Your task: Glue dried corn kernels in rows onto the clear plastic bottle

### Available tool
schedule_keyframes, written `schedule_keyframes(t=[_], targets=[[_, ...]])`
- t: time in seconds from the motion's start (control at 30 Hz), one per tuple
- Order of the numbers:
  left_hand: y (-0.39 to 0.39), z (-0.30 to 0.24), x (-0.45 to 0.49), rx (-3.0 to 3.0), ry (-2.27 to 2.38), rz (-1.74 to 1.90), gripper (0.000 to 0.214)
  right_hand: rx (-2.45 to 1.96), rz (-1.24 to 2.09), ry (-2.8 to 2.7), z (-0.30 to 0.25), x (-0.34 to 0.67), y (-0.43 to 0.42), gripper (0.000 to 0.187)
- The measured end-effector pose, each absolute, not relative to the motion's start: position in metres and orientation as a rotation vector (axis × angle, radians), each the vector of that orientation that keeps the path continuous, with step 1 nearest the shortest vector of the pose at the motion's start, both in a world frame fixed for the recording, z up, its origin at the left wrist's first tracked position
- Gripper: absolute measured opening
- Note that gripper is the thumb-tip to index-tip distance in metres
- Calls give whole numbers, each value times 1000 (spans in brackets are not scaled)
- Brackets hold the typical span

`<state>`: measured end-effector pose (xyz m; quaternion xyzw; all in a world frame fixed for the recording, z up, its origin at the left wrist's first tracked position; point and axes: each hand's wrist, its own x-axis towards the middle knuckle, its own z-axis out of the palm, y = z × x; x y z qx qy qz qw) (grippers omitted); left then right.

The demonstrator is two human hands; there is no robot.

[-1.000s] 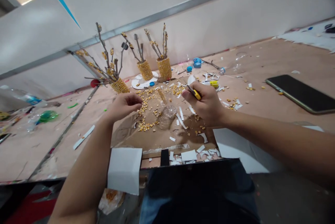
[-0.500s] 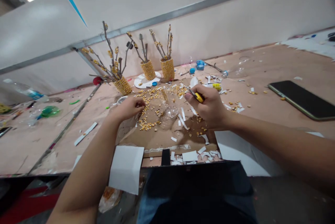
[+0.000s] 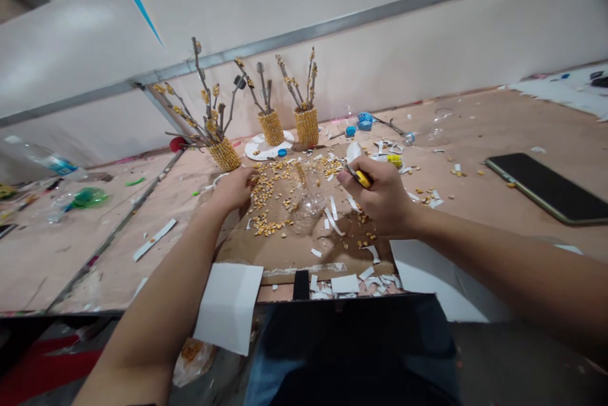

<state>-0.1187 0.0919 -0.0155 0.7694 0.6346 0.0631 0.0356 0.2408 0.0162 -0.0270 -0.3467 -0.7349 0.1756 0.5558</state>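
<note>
My right hand (image 3: 382,194) is closed around a yellow-handled utility knife (image 3: 363,178), just right of a clear plastic bottle piece (image 3: 311,203). A short column of corn kernels (image 3: 300,173) shows on that piece, which stands on a brown cardboard sheet (image 3: 285,254). At the left edge of the loose corn kernels (image 3: 266,187), my left hand (image 3: 235,189) has its fingers loosely bent and apart. Nothing can be made out in them, though the fingertips are partly hidden. White paper strips (image 3: 333,219) lie between the bottle piece and my right hand.
Behind stand three kernel-covered pots (image 3: 306,127) with twigs, one on a white disc (image 3: 254,147). A yellow-labelled bottle (image 3: 393,159) lies beyond my right hand. A phone (image 3: 546,185) is at right, a clear bottle (image 3: 47,158) at left. White sheets (image 3: 230,304) overhang the front edge.
My left hand has shifted slightly left and away from me along the kernels' edge. My right hand keeps hold of the utility knife in nearly the same place.
</note>
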Motion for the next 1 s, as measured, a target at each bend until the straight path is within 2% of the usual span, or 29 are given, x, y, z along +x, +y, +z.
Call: schedule_keyframes(t=[0.23,0.43,0.6,1.0], targets=[[89,-9,-109,2366,1727,220,33,-825,419,-1760,-29,240,14,32],[82,-2,-114,2349,1749,371,48,-804,402,-1788,-29,241,16,33],[83,-5,-113,2382,1684,196,32,-770,381,-1823,-32,242,19,37],[83,-8,-108,2432,1659,6,21,-697,334,-1891,-36,243,18,27]])
